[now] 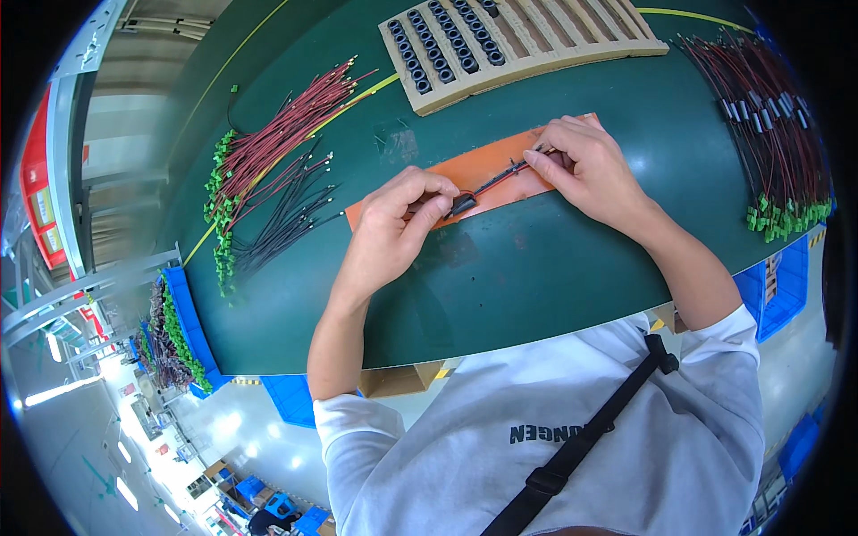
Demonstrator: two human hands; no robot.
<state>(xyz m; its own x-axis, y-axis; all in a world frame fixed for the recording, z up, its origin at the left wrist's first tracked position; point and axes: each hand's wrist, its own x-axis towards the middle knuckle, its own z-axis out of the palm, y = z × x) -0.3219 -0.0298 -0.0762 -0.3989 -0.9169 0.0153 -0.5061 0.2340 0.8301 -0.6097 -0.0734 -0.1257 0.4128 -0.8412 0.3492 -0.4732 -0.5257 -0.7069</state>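
Note:
A strand of red and black wires (497,179) stretches between my two hands above an orange board (509,188) on the green table. Close to the left fingertips, a short black cylinder (462,205) sits along the strand. My left hand (398,219) is closed in a pinch at that end, its fingers covering part of the wires. At the other end, my right hand (585,165) pinches the wires between thumb and fingers. Small dark bits show along the strand near the right thumb; what they are is too small to tell.
Beyond the board stands a slotted tray (536,67) with rows of black ring-shaped cores (444,40). Loose red wires (286,134) and black wires (290,201) with green connectors lie left. Finished-looking wire bundles (760,116) lie right. Blue bins (188,313) flank the table.

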